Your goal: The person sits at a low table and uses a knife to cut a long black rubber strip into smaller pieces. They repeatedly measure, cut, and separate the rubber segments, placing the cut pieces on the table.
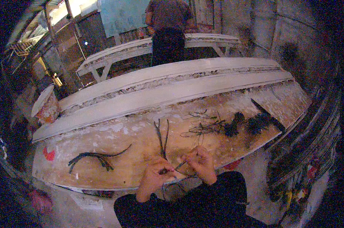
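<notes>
At the near edge of the wooden worktable (137, 136), my left hand (156, 174) is closed with its fingers around a forked dark strand (162, 138), whose two prongs point away across the wood. To its right my right hand (200, 161) is closed in a pinch, and a short dark length of strand (180, 166) shows between the two hands. Thin dark ends hang below the table edge. A bundle of similar dark strands (99, 155) lies to the left. Beyond my right hand are thin tangled dark loops (202, 125) beside black fuzzy clumps (236, 123).
Long pale boards (172, 85) run along the table's far side. A whitish-orange container (46, 104) stands at the left end, and a red scrap (48, 153) lies near it. A dark flat strip (268, 114) rests at right. Another person (168, 30) stands beyond, by a second table (126, 49).
</notes>
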`<control>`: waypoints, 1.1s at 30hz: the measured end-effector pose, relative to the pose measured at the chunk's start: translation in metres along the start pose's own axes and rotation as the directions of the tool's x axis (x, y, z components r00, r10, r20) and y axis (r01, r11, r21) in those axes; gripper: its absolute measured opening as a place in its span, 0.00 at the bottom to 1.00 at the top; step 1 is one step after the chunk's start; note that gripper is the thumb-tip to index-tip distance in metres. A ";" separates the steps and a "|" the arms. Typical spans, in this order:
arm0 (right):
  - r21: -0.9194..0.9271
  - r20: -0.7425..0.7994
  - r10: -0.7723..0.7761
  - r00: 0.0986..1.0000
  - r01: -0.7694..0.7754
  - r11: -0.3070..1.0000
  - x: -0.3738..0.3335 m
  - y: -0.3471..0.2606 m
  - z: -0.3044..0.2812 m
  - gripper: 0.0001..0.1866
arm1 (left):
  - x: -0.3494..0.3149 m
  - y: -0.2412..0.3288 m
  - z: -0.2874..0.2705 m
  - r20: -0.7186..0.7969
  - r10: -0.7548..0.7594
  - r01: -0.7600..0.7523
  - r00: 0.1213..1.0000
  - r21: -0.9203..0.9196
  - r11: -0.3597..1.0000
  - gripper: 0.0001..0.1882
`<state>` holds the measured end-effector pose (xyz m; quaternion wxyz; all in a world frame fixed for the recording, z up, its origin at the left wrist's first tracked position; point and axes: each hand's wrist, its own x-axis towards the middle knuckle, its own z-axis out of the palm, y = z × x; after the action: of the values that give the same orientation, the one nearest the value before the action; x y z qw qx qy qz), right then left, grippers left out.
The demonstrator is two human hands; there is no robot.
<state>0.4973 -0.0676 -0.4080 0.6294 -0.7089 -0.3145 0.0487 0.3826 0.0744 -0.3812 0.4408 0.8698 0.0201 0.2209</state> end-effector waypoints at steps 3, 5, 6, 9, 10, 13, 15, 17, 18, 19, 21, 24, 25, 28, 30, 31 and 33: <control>-0.195 -0.142 -0.306 0.942 0.276 0.941 0.005 0.004 0.001 0.06 | -0.005 0.017 0.013 0.243 0.104 -0.062 0.964 -0.176 0.982 0.08; -0.099 -0.271 -0.259 0.927 0.241 0.966 0.005 0.003 0.005 0.05 | -0.008 0.024 0.020 0.284 0.007 0.064 0.959 -0.241 0.969 0.09; -0.049 -0.331 -0.228 0.915 0.225 0.973 0.005 0.002 0.007 0.05 | -0.008 0.026 0.022 0.321 -0.036 0.126 0.946 -0.264 0.956 0.10; 0.004 -0.302 -0.203 0.931 0.214 0.977 0.002 -0.006 0.008 0.07 | -0.005 0.025 0.024 0.316 0.054 0.006 0.947 -0.185 0.983 0.12; -0.018 -0.270 -0.231 0.935 0.235 0.972 0.001 -0.009 0.008 0.07 | -0.005 0.023 0.024 0.312 0.064 0.002 0.948 -0.209 0.978 0.12; -0.050 -0.184 -0.238 0.954 0.233 0.971 -0.001 -0.020 0.002 0.05 | -0.009 0.019 0.020 0.258 0.046 0.010 0.965 -0.212 0.977 0.13; -0.035 -0.146 -0.153 0.977 0.149 0.988 -0.002 -0.027 -0.006 0.03 | -0.013 0.015 0.013 0.201 -0.018 0.061 0.979 -0.210 0.976 0.13; -0.087 -0.050 -0.108 0.993 0.104 0.991 0.000 -0.033 -0.016 0.02 | -0.015 0.008 0.006 0.043 -0.131 0.138 0.990 -0.223 0.965 0.12; -0.114 -0.002 -0.082 0.997 0.081 0.990 0.000 -0.036 -0.021 0.02 | -0.015 0.004 0.003 -0.035 -0.190 0.176 0.981 -0.233 0.956 0.12; -0.043 0.118 -0.080 0.990 0.086 0.995 0.000 -0.038 -0.025 0.03 | -0.014 0.000 0.000 -0.147 -0.211 0.178 0.966 -0.210 0.961 0.11; 0.100 0.352 -0.101 0.931 0.070 0.992 -0.003 -0.043 -0.028 0.04 | -0.008 -0.010 -0.002 -0.366 -0.238 0.189 0.900 -0.163 0.968 0.11; 0.297 0.603 -0.210 0.770 0.028 0.954 -0.012 -0.049 -0.016 0.07 | -0.008 -0.017 -0.002 -0.409 -0.334 0.115 0.849 -0.474 0.873 0.10; 0.283 0.630 -0.246 0.737 0.077 0.956 -0.014 -0.050 -0.011 0.08 | -0.009 -0.018 -0.002 -0.405 -0.353 0.140 0.843 -0.469 0.872 0.09; 0.272 0.661 -0.310 0.683 0.167 0.948 -0.017 -0.050 -0.001 0.10 | -0.011 -0.017 -0.002 -0.415 -0.383 0.217 0.825 -0.393 0.893 0.07; 0.277 0.685 -0.273 0.676 0.105 0.955 -0.014 -0.048 -0.003 0.10 | -0.011 -0.015 -0.001 -0.449 -0.361 0.265 0.817 -0.263 0.928 0.06; 0.277 0.697 -0.254 0.671 0.074 0.958 -0.013 -0.047 -0.005 0.09 | -0.010 -0.013 0.000 -0.436 -0.339 0.274 0.834 -0.207 0.939 0.06; 0.297 0.652 -0.232 0.722 0.038 0.954 -0.013 -0.046 -0.008 0.08 | -0.009 -0.011 0.003 -0.403 -0.298 0.284 0.865 -0.096 0.954 0.04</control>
<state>0.4731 -0.0811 -0.3681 0.5604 -0.5267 -0.5647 0.2994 0.3777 0.0765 -0.3944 0.4693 0.7826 0.2400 0.3312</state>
